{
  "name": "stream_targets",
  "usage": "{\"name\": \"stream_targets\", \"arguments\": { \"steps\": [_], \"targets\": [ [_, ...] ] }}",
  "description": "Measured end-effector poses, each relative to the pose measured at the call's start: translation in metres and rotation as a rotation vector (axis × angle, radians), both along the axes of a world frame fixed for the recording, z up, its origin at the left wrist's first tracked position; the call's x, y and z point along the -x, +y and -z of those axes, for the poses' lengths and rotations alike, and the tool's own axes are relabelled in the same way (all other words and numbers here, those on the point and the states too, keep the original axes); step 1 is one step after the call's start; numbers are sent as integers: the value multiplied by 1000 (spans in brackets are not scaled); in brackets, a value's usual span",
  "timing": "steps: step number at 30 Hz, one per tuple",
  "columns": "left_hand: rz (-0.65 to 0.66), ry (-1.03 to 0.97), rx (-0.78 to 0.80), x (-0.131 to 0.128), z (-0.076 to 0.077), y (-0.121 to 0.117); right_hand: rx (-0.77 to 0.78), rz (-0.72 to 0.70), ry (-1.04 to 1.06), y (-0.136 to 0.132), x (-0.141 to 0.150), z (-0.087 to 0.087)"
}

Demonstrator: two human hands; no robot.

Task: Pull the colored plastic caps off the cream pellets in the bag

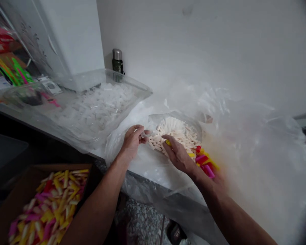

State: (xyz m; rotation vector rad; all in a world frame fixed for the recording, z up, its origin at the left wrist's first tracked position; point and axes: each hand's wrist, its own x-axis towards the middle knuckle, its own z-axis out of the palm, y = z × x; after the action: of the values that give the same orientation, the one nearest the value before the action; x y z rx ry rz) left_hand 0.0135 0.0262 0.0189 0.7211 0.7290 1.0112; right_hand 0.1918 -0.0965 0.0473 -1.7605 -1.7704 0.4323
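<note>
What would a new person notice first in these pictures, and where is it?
The bright pink, yellow and red pieces in the cardboard box at the lower left catch the eye first. In the middle, the left hand and the right hand sit at a pile of cream-coloured sticks on plastic sheeting, with pink and yellow pieces just beside the right hand. Behind them, a clear plastic tub holds many white pieces.

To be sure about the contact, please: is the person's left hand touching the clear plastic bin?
Apart. The head view shows the left hand below the front rim of the clear plastic bin, with plastic sheet showing between them.
</note>
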Motion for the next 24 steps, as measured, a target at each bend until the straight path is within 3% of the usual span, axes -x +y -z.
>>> {"name": "stream_targets", "arguments": {
  "steps": [7, 17, 24],
  "targets": [
    [0, -42, 9, -6, -5, -2, -235, 80, 394, 16, 24, -8],
    [135, -135, 123, -8, -4, -7, -377, 165, 41, 30, 37, 7],
    [305, -45, -34, -6, -4, -15, -308, 44, 93, 35, 30, 7]
  ]
}}
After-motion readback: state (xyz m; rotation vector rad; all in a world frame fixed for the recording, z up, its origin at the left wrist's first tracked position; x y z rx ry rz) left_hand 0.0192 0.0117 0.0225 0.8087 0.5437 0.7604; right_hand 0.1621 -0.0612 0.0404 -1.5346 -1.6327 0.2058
